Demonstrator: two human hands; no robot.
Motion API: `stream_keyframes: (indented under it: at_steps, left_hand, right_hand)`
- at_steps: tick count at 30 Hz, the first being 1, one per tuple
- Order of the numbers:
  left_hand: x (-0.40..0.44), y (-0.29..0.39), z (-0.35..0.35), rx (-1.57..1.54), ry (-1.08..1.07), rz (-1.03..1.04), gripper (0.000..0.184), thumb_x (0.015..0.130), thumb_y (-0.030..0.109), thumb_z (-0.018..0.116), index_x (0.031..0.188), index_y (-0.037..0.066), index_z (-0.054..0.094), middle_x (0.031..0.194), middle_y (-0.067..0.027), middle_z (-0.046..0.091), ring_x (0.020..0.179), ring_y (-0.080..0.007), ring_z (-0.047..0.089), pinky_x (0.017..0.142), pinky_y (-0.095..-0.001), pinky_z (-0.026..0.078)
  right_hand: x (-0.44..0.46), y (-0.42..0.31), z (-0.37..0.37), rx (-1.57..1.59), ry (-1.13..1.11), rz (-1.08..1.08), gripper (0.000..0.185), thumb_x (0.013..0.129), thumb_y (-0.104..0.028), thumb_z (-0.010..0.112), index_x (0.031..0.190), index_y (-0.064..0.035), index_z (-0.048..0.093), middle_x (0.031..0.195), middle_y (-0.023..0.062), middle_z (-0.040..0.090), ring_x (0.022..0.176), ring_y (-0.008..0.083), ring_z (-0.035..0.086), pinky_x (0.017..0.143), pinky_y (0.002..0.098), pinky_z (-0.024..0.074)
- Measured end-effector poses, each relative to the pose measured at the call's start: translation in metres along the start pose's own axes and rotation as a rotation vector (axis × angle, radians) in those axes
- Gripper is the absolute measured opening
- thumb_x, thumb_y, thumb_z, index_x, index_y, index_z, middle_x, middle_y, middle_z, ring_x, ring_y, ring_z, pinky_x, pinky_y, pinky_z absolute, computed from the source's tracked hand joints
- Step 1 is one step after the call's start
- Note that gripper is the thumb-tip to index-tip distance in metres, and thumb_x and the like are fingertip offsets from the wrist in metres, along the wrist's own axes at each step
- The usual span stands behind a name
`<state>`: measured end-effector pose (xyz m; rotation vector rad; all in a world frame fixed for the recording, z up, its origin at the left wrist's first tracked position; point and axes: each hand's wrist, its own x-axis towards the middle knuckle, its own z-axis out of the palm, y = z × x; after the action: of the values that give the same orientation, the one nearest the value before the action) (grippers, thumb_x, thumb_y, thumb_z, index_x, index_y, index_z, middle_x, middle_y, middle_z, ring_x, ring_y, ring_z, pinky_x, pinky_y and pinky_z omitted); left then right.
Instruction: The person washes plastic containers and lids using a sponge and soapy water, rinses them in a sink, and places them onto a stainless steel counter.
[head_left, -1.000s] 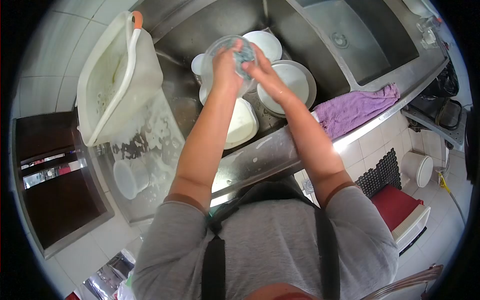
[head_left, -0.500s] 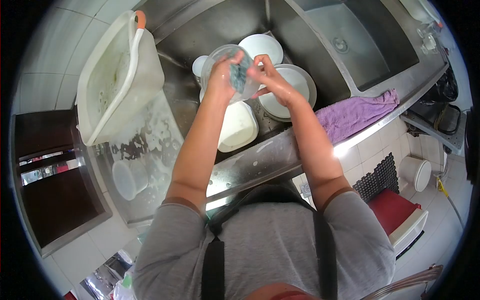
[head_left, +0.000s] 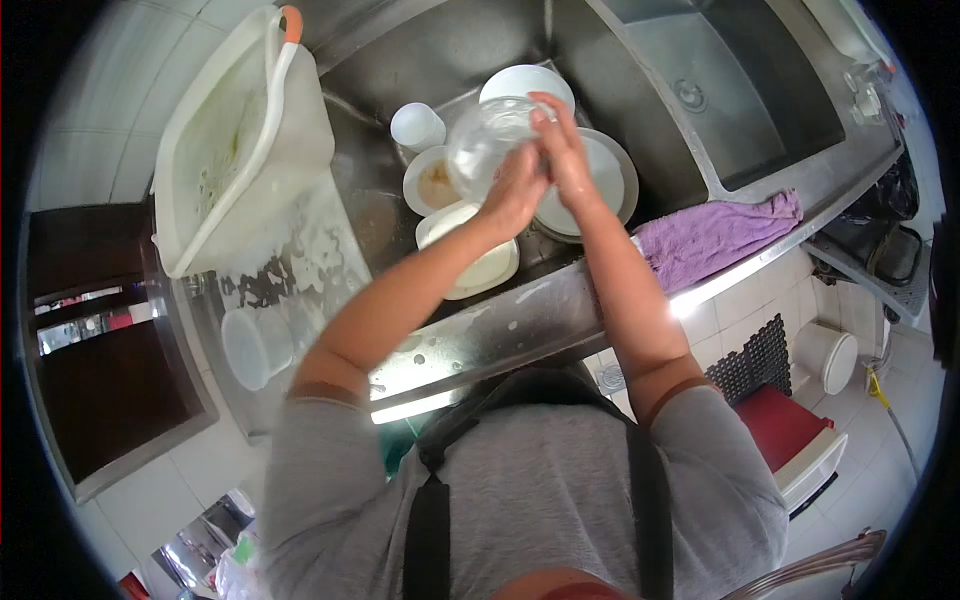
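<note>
Over the metal sink, a clear round container (head_left: 484,143) is blurred by motion between my hands. My left hand (head_left: 517,187) is closed at its lower right side, fingers smeared. Crossing above it, my right hand (head_left: 562,145) has its fingers pressed together at the container's right edge. Below lie a white bowl (head_left: 526,82), a large round white dish (head_left: 605,180), a small white cup (head_left: 417,127), a bowl with brown residue (head_left: 432,182) and a squarish off-white container (head_left: 487,270). The grey-green scrubber seen earlier cannot be made out.
A large white tub (head_left: 300,120) with soapy water stands on the left drainboard, near a translucent container (head_left: 255,347). A purple cloth (head_left: 715,238) lies on the sink's front edge. A second basin (head_left: 725,100) is at the right. Red and white bins stand on the floor.
The clear container has moved right and turned in my hands. My left hand has shifted from its left side to its lower right, against my right hand. The cup and stained bowl are more exposed.
</note>
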<state>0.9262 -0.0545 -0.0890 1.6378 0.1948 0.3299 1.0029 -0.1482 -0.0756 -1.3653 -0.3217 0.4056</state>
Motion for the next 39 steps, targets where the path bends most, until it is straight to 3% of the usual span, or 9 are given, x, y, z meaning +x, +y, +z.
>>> stream_keyframes:
  at_steps: [7,13,15,18,24,28,35,38,39]
  left_hand:
    - [0.045,-0.002,-0.048,1.234,-0.232,0.158,0.033,0.081,0.02,0.056,0.109,0.004,0.062,0.128,-0.0204,0.05,0.124,-0.0354,0.042,0.107,-0.0428,0.029]
    - [-0.001,-0.003,0.02,-0.308,0.023,-0.401,0.051,0.09,0.034,0.051,0.129,0.002,0.041,0.134,-0.0239,0.042,0.121,-0.0384,0.045,0.1,-0.0435,0.037]
    - [-0.015,0.003,-0.024,0.884,-0.633,0.221,0.051,0.087,0.031,0.06,0.128,0.003,0.048,0.129,-0.0211,0.052,0.114,-0.0323,0.054,0.096,-0.0411,0.041]
    - [0.011,0.051,-0.052,1.21,-1.047,0.007,0.047,0.076,0.026,0.074,0.115,0.004,0.059,0.111,-0.0178,0.063,0.098,-0.029,0.061,0.088,-0.0389,0.045]
    - [0.033,0.098,-0.092,0.396,-0.43,-0.205,0.038,0.064,0.022,0.085,0.091,0.004,0.065,0.082,-0.0019,0.063,0.078,-0.0112,0.058,0.074,-0.0275,0.047]
    - [0.057,0.077,-0.13,0.276,-0.131,-0.287,0.03,0.07,0.022,0.081,0.089,0.004,0.066,0.082,0.0003,0.063,0.077,-0.0076,0.056,0.072,-0.0265,0.047]
    - [-0.023,0.057,-0.023,1.219,-0.041,0.208,0.051,0.083,0.04,0.062,0.132,0.028,0.051,0.149,0.0005,0.03,0.136,-0.0359,0.028,0.106,-0.0548,0.03]
    - [0.005,0.059,-0.045,1.369,0.117,0.389,0.048,0.082,0.046,0.064,0.123,0.02,0.059,0.137,-0.004,0.047,0.126,-0.0341,0.041,0.107,-0.0517,0.03]
    - [0.028,0.073,-0.068,0.864,0.022,-0.023,0.048,0.083,0.048,0.062,0.121,0.019,0.06,0.128,-0.0052,0.054,0.117,-0.0301,0.048,0.101,-0.0468,0.037]
  right_hand:
    - [-0.008,-0.005,0.02,-0.259,0.106,-0.126,0.045,0.089,-0.036,0.059,0.129,-0.018,0.05,0.124,0.0138,0.045,0.115,0.0266,0.04,0.099,0.0368,0.0312]
    - [0.009,0.04,-0.007,0.172,0.143,0.222,0.047,0.088,-0.036,0.059,0.129,-0.0129,0.052,0.129,0.019,0.041,0.116,0.0299,0.043,0.098,0.0368,0.0347]
    - [0.012,0.025,-0.02,0.244,0.164,0.466,0.046,0.088,-0.035,0.058,0.128,-0.0137,0.053,0.132,0.0162,0.044,0.117,0.0299,0.042,0.098,0.0377,0.0362]
    - [0.007,0.012,-0.012,0.286,0.038,0.679,0.05,0.09,-0.04,0.054,0.128,-0.0071,0.052,0.128,0.0132,0.05,0.113,0.0271,0.048,0.096,0.0387,0.0401]
    - [0.006,0.011,-0.009,0.819,-0.412,0.631,0.053,0.095,-0.048,0.045,0.12,-0.0028,0.058,0.112,0.0129,0.061,0.097,0.0255,0.06,0.089,0.0374,0.0468]
    - [0.003,0.014,-0.009,0.476,-0.656,0.28,0.023,0.084,-0.017,0.067,0.1,-0.0015,0.065,0.088,0.0043,0.069,0.081,0.0135,0.064,0.074,0.0274,0.0495]
    - [-0.006,0.044,0.013,0.355,-0.219,0.044,0.021,0.087,-0.005,0.059,0.107,0.0002,0.063,0.094,0.0072,0.068,0.081,0.0168,0.066,0.072,0.0273,0.0504]
    - [-0.016,-0.004,0.019,0.294,-0.261,0.158,0.024,0.087,-0.004,0.057,0.11,-0.0006,0.062,0.099,0.0043,0.067,0.08,0.0115,0.063,0.074,0.0249,0.0501]
    - [-0.017,-0.011,0.02,0.279,-0.291,0.218,0.024,0.087,-0.004,0.057,0.111,-0.001,0.061,0.1,0.0048,0.067,0.08,0.0118,0.064,0.075,0.0246,0.0502]
